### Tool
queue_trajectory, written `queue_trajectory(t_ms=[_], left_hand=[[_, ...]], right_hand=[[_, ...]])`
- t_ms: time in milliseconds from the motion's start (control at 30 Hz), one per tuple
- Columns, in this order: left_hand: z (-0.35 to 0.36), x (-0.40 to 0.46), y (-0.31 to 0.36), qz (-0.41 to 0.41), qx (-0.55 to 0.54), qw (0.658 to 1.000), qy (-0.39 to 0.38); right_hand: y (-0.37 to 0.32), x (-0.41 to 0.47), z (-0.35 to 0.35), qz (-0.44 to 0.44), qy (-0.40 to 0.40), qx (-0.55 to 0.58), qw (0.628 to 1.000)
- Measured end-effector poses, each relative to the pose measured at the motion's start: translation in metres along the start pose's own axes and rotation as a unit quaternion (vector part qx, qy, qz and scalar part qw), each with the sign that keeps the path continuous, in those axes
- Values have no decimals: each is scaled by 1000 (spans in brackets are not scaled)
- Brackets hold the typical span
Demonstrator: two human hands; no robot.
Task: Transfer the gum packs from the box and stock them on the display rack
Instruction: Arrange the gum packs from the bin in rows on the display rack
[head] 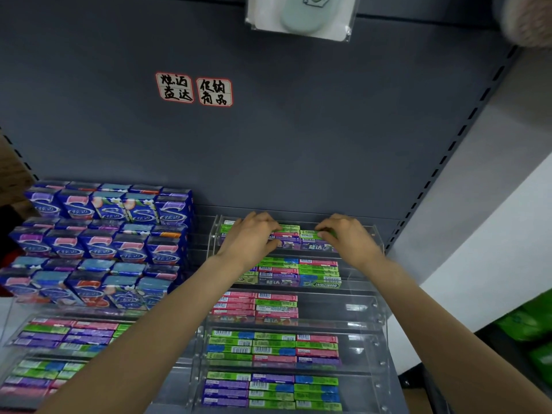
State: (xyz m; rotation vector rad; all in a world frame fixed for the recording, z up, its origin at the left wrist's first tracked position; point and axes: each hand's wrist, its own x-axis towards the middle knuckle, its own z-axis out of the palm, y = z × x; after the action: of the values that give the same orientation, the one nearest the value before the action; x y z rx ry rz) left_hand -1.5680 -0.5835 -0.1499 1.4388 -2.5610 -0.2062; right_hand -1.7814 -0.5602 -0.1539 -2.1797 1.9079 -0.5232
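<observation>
1. While reaching into the top tier of the clear display rack (377, 234), both hands working on gum packs (291, 229) lying flat, long axes running left to right.
2. Left hand (254, 237): fingers curling over a pack's left end. Right hand (343, 237): fingers pinching a green pack directly beneath the fingertips.
3. Sitting about equally near; packs lying between and under both.
4. Counting: two hands, five rack tiers showing, roughly three columns per tier. Source box not showing.

Shop: stocked gum rack (370, 309)
</observation>
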Motion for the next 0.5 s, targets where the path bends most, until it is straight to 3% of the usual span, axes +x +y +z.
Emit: queue_trajectory(t_ms=[233,500], left_hand=[[1,-1,0,4,15,1000,10],[1,-4,1,4,16,1000,22]], right_hand=[[-3,0,1,-10,-66,-21,998],[-7,0,0,-10,-67,-50,996]])
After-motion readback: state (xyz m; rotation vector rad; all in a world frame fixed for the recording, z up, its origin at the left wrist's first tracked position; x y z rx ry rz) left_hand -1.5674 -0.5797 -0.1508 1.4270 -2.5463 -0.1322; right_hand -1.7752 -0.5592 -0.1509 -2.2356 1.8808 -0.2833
